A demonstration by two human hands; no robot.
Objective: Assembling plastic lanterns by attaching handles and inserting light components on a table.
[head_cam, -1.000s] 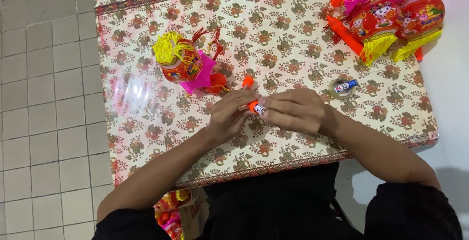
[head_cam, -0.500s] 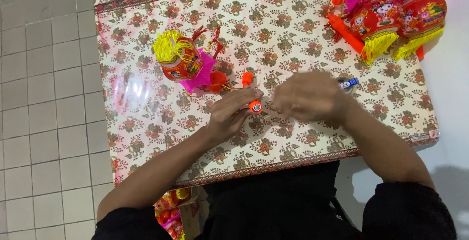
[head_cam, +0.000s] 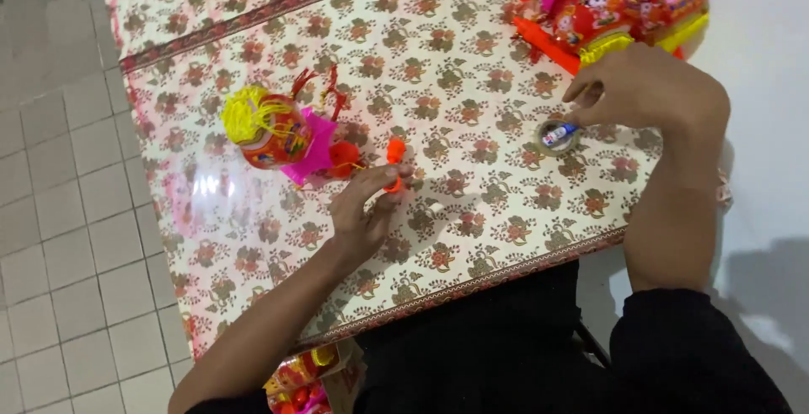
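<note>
My left hand (head_cam: 364,212) rests on the table and pinches a small orange piece (head_cam: 393,183) between its fingertips. Just left of it lies a small red lantern (head_cam: 282,132) with a yellow tassel, pink paper and orange pompoms. My right hand (head_cam: 649,94) has reached to the right side of the table, and its fingers touch a small glue tube (head_cam: 558,134) lying on a clear tape roll. Whether the tube is gripped is unclear.
The table wears a floral plastic cloth (head_cam: 472,229). A pile of red, pink and yellow lanterns (head_cam: 619,5) sits at the far right corner. More lanterns in a bag (head_cam: 308,376) lie below the near table edge. Grey floor tiles (head_cam: 59,212) lie to the left.
My right hand left the orange piece and moved right to the glue tube. My left hand stayed on the orange piece. The camera view moved closer.
</note>
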